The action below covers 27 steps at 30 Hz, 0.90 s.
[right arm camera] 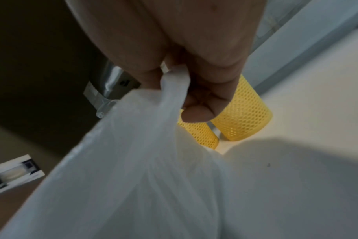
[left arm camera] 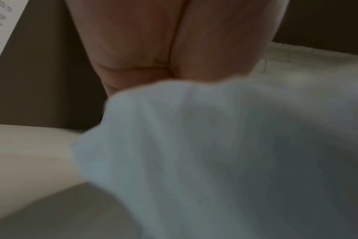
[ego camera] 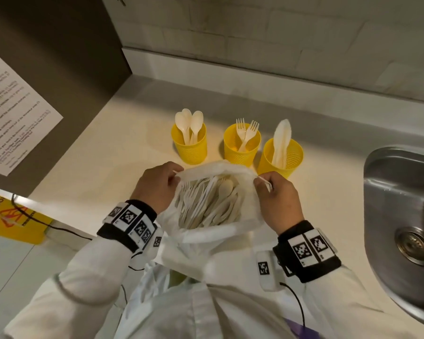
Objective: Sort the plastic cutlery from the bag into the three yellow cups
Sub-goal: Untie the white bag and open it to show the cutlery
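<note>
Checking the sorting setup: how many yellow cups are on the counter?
3, in a row beyond the bag: the left cup holds spoons, the middle cup forks, the right cup knives. None seems hidden.

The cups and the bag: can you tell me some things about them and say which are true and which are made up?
1. The left yellow cup holds spoons. True.
2. The middle yellow cup holds knives. False: it holds forks; the knives stand in the right yellow cup.
3. Both hands hold the bag open. True: the left hand and the right hand each pinch its rim.
4. The bag is empty. False: it is full of cutlery.
5. The sink is to the left of the cups. False: it is to their right.
</note>
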Available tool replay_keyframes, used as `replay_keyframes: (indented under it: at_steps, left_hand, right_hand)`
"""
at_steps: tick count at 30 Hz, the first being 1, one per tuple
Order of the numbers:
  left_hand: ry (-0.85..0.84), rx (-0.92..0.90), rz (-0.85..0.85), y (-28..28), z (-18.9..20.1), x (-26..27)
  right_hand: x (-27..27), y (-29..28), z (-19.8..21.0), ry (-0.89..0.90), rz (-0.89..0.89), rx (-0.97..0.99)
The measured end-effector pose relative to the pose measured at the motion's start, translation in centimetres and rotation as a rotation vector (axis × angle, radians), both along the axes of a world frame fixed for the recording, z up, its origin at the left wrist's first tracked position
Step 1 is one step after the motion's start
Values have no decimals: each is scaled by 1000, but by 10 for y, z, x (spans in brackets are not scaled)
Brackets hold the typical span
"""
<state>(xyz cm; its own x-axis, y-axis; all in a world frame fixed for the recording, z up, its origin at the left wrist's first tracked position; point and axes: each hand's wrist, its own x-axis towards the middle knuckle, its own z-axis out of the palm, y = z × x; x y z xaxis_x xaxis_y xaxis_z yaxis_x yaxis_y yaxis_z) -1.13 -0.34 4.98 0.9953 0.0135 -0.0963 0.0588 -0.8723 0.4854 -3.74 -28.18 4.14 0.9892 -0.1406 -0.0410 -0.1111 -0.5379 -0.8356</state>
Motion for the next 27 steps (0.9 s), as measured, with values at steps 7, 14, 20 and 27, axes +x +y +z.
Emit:
replay_keyframes:
  at_steps: [7,14,20,27]
  left_hand:
    - [392,-868,399,2,16,8]
    - [271,-431,70,6,10,8]
    - [29,-26,-202,-4,5,9]
    - [369,-710,248,-17,10,23]
  right_hand:
    - [18,-1,-1,424,-212,578]
    - [10,-4,1,257,7,222]
    - [10,1,-10,-14,249,-130]
    - [25,20,-1,431,-163,406]
